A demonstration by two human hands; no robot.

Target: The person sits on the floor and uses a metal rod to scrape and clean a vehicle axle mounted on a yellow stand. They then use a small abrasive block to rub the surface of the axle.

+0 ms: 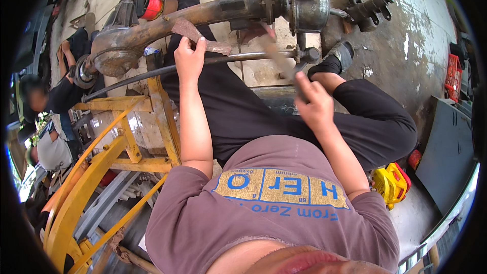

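A large rusty vehicle axle (203, 14) lies across the floor before me, its round bulging housing at the left and a grey metal hub (307, 7) at the right. My left hand (189, 60) pinches a reddish-brown strip of sandpaper (219, 47) between thumb and fingers, just below the axle tube. A thin steel rod (237, 58) runs beneath that hand. In my right hand (315, 100) is the dark handle of a long, flat tool (278, 58); motion smears it, so its kind is unclear. The tool crosses in front of the rod's right end.
At my left stands a yellow metal frame (122, 144). Two people are farther left, one reaching toward the axle. My legs lie on both sides of the rod. A yellow-and-red plastic object (391, 185), a grey panel (444, 144) and a red crate (452, 76) are at the right.
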